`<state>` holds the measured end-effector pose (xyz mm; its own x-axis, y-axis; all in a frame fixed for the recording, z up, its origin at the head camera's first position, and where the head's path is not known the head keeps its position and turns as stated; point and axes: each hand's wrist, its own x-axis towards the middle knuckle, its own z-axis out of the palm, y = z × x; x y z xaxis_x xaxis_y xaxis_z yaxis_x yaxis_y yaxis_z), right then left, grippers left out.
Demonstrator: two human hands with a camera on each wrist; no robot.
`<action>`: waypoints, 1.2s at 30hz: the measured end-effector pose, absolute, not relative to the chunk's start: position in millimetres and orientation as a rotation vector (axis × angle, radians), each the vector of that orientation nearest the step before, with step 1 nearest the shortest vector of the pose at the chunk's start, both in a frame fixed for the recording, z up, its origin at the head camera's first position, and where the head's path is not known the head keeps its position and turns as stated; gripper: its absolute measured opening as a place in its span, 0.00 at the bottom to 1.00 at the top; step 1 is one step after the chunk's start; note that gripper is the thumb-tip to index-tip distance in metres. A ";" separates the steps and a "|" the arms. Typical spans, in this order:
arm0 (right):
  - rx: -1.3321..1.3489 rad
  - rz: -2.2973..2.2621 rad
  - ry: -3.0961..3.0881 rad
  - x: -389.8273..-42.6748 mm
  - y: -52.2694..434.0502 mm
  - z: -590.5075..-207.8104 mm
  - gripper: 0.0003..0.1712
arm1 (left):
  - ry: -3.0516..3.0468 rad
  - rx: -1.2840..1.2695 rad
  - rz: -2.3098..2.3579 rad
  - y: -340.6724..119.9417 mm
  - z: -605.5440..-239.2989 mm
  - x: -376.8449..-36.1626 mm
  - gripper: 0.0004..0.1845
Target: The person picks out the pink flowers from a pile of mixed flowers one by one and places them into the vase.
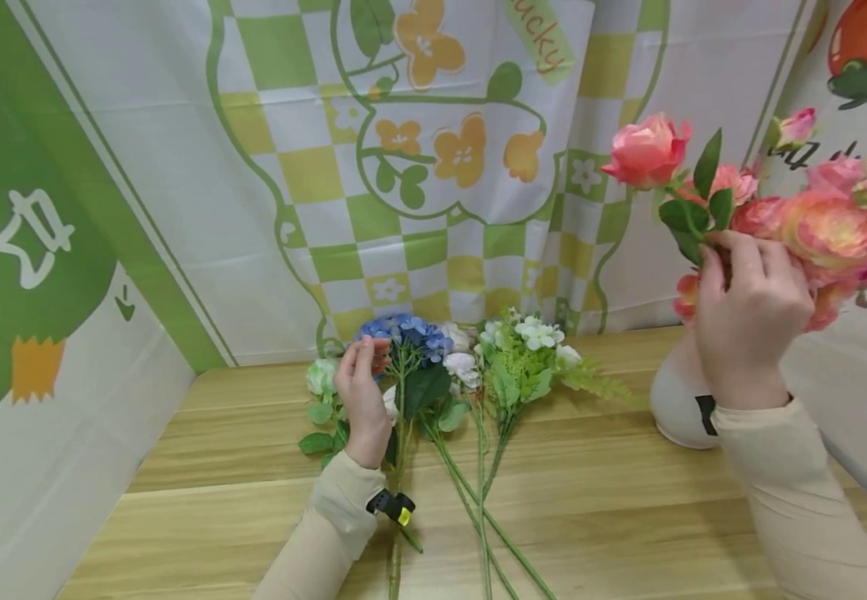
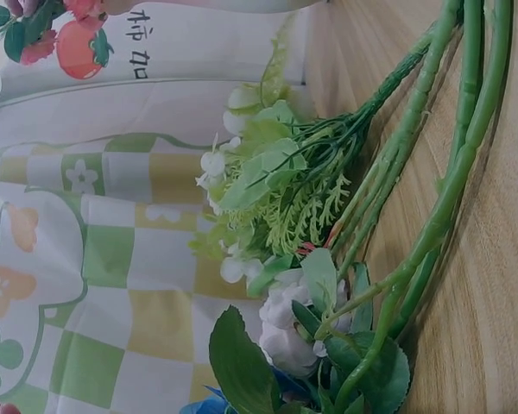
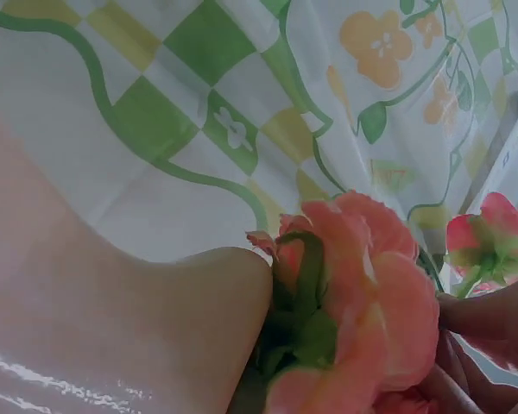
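Observation:
My right hand [image 1: 734, 250] is raised at the right and grips the stems of a bunch of pink roses [image 1: 827, 229] that stands in a white vase [image 1: 677, 408]. In the right wrist view a pink rose [image 3: 371, 293] hangs beside the vase's neck [image 3: 112, 328], with my fingers [image 3: 492, 319] just behind it. My left hand [image 1: 369, 350] hovers with loosely curved fingers at a blue hydrangea [image 1: 407, 333] lying on the table. Beside it lie a white rose [image 1: 321, 375] and a white-and-green spray [image 1: 527, 350], whose long green stems [image 2: 449, 172] run toward me.
The wooden table [image 1: 613, 500] is walled at the back and both sides by a green, yellow and white printed cloth [image 1: 178, 167]. The flower stems lie across the table's middle. The vase stands near the back right corner.

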<state>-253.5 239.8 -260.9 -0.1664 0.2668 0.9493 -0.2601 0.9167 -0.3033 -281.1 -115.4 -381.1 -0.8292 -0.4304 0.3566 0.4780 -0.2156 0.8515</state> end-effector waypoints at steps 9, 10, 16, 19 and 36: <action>-0.020 0.455 -1.692 -244.8 233.7 -265.1 0.19 | -1.483 -0.072 -2.070 -116.2 -384.5 -281.1 0.22; -0.016 0.464 -1.684 -244.0 234.2 -264.7 0.19 | -1.483 -0.073 -2.071 -116.6 -384.9 -281.4 0.22; -0.003 0.458 -1.664 -240.3 240.8 -262.6 0.22 | -1.473 -0.069 -2.063 -118.7 -385.1 -283.4 0.22; -0.003 0.430 -1.681 -239.1 242.9 -265.5 0.22 | -1.474 -0.068 -2.054 -119.5 -384.3 -283.5 0.23; -0.060 0.406 -1.654 -246.8 239.5 -279.5 0.17 | -1.470 -0.059 -2.077 -118.7 -380.5 -283.1 0.23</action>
